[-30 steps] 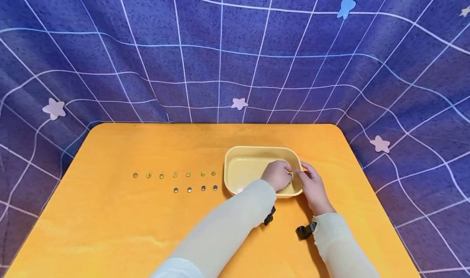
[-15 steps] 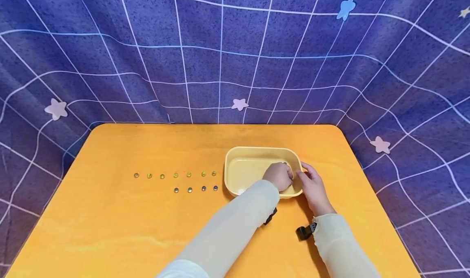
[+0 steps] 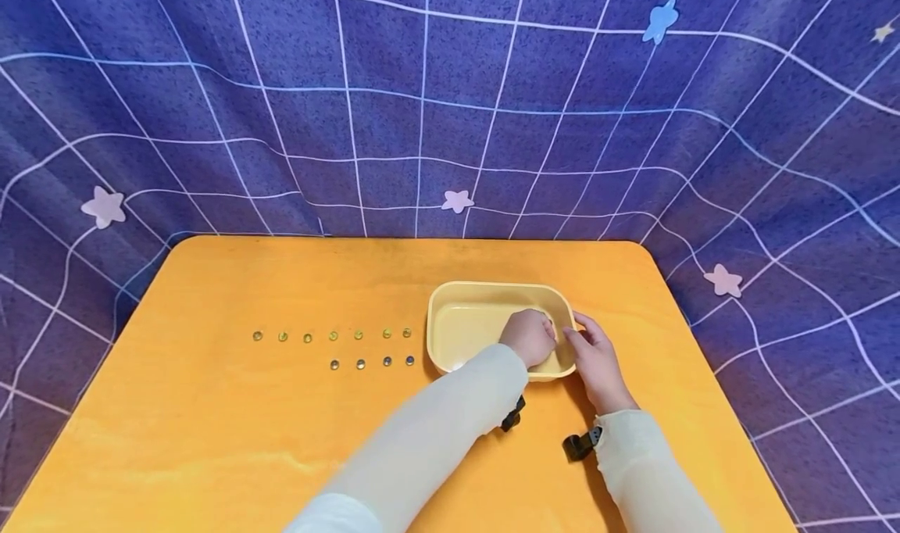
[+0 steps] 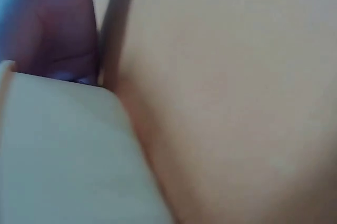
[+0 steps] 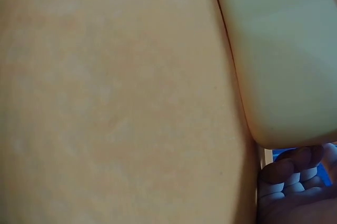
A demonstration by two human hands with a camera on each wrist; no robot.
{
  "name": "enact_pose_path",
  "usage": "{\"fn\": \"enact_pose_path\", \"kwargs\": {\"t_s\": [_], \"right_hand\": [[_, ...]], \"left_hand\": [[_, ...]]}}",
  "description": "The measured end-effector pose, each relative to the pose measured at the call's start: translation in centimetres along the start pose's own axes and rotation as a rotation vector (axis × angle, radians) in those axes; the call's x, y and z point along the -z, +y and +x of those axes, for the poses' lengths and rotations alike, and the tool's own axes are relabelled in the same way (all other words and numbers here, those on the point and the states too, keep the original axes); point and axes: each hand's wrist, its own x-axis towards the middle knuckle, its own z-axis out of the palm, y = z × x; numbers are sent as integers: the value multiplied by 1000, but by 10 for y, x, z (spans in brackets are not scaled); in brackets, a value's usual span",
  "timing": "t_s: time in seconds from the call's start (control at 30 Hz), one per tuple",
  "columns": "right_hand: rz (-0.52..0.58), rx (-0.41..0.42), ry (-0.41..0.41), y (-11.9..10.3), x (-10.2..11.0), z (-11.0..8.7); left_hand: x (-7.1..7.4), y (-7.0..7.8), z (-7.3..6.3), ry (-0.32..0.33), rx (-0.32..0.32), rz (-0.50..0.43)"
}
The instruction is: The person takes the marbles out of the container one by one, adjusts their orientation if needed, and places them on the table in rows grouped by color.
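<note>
A pale yellow plastic basin (image 3: 457, 322) stands right of the table's middle. Reaching into its right half is my left hand (image 3: 527, 338), fingers curled downward; whatever lies under them is hidden. My right hand (image 3: 601, 365) holds the basin's right end, thumb at the rim and the other fingers outside. In the right wrist view its fingers (image 5: 279, 171) bend against the basin's end. The left wrist view shows the basin's outer wall (image 4: 73, 150) with the dim left hand (image 4: 58, 29) beyond. Left of the basin lie small shiny round pieces in two rows, yellowish ones (image 3: 333, 335) behind, darker ones (image 3: 387, 361) in front.
The orange tabletop (image 3: 211, 423) ends at a purple-blue gridded curtain (image 3: 380, 119) with star shapes behind and at both sides. Each wrist carries a small black camera, such as the right one (image 3: 580, 445).
My left hand shifts slightly inside the basin, and its fingertips are now less visible. The right hand keeps its place at the rim. The rows of round pieces stay the same.
</note>
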Motion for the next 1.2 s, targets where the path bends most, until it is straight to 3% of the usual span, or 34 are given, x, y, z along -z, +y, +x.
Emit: {"fn": "enact_pose_path", "kwargs": {"t_s": [0.23,0.47,0.67,0.93,1.2], "right_hand": [[4,9,-2,1,0,-1],[12,2,5,-1,0,-2],[10,-9,-5,0,0,-1],[19,-12,-10,4,0,-1],[20,-25,-8,2,-2,-1]], "left_hand": [[31,6,-24,-22,-44,10],[67,-5,-51,-20,-139,-152],[85,-19,-77,-59,-144,-276],[98,-47,-112,-93,-159,-322],[121,-93,-140,-105,-140,-260]]}}
